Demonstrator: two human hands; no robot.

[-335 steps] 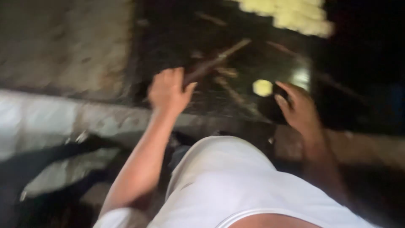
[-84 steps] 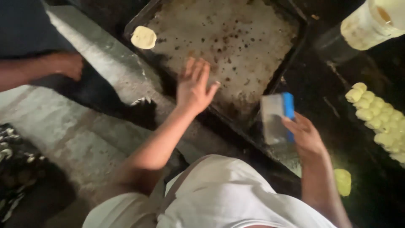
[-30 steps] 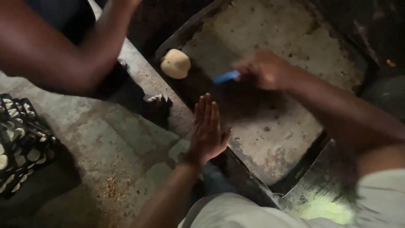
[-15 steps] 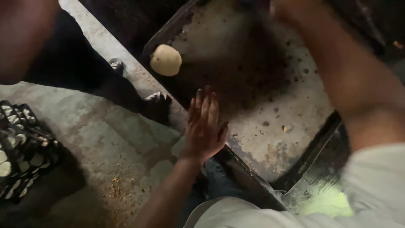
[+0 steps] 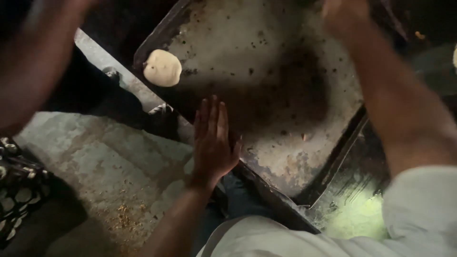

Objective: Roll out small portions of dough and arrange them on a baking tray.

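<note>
My left hand [image 5: 214,138] lies flat, fingers spread, on the near rim of a large dark baking tray [image 5: 285,157] dusted with flour. A pale round piece of dough [image 5: 162,67] sits in the tray's left corner, a hand's length from my fingertips. My right hand [image 5: 345,14] is blurred at the tray's far side near the top of the view; it looks curled, and whatever it grips is hidden. My right forearm crosses over the tray.
Another person's blurred arm [image 5: 33,71] hangs over the upper left. A grey stone ledge [image 5: 95,157] with crumbs runs left of the tray. A patterned black-and-white cloth [image 5: 19,195] lies far left. A pale greenish patch [image 5: 354,216] shows at lower right.
My right hand has swept across the tray to its far side; the blue scraper it held a second ago is out of sight. My left hand stays on the rim. The other person's arm shifted.
</note>
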